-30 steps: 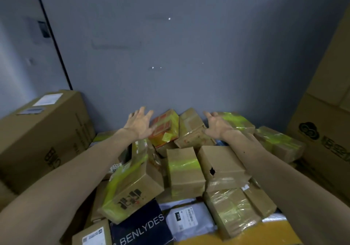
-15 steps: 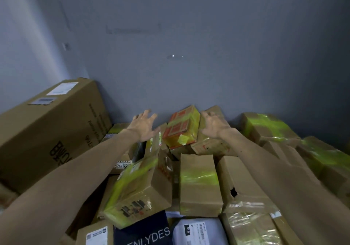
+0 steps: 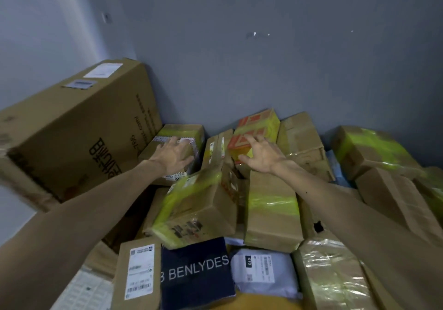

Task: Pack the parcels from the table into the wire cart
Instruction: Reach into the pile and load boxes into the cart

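A heap of cardboard parcels, many bound with yellow-green tape, lies against the grey wall. My left hand [image 3: 173, 155] is stretched out with fingers spread, over a brown parcel with a white label [image 3: 183, 133] at the back left. My right hand [image 3: 260, 155] reaches with spread fingers over an orange and yellow box [image 3: 260, 124] at the back of the heap. Neither hand grips anything. Whether the fingers touch the boxes is unclear. The wire cart is out of view.
A large brown carton [image 3: 79, 127] stands at the left against the wall. In front lie a taped box [image 3: 199, 209], a dark BENLYDES bag [image 3: 196, 271], a white mailer [image 3: 263, 269] and a labelled flat box [image 3: 139, 273]. More taped parcels [image 3: 369, 149] pile up at right.
The view swung left and came closer to the heap. Both hands dropped lower: the left moved over the labelled brown parcel, the right over the orange and yellow box.
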Tool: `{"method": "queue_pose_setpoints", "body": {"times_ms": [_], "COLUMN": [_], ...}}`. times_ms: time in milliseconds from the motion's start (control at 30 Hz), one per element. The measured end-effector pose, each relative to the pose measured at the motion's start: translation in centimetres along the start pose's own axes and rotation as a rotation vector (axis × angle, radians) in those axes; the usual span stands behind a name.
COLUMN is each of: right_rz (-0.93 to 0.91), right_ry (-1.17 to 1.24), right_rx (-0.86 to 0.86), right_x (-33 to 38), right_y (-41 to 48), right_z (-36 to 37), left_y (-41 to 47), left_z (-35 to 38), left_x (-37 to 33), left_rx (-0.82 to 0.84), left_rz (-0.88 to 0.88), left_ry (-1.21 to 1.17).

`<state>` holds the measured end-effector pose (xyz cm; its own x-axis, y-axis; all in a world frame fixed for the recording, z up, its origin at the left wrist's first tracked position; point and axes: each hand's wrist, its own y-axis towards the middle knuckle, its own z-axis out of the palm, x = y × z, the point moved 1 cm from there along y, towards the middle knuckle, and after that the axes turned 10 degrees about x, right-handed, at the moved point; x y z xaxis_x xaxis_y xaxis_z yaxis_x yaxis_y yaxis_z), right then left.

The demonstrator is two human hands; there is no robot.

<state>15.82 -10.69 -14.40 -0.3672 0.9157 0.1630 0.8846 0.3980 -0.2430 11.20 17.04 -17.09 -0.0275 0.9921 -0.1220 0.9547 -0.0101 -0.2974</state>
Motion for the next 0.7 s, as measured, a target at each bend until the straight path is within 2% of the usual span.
{"method": "queue_pose_setpoints", "body": {"times_ms": [67,133,267,367,533,700], "right_rz": [0.033,0.073,0.12,0.125,0.173,0.215], "right_ry": [-0.004,0.061,0.105,0.188,0.24,0.1], "right_rx": [-0.067,-0.04,0.105,0.213,0.369,0.501], "right_x": [1.4,2.6,5.3,8.5,11.2,13.6], "right_y": [-0.6,-1.1,-3.0,-4.7,-6.8,-7.6], "right_z": [0.5,1.1,2.7,4.4,6.2,7.9], "left_y": [-0.8,-1.8,-3.7,-5.1,-7.0,-8.0], "left_z": [1.1,1.8,3.8,6.1,9.0,12.6], "left_x": [1.8,3.3,6.5,8.8,9.5,10.7], "left_rx": [0.03,0.066,0.185,0.336,0.491,0.639], "left_rz": [0.017,0.039,0.05,0.116,0.183,0.192], "left_ry": [-0.029,-0.041,-0.196,-0.285,-0.411,-0.442]}}
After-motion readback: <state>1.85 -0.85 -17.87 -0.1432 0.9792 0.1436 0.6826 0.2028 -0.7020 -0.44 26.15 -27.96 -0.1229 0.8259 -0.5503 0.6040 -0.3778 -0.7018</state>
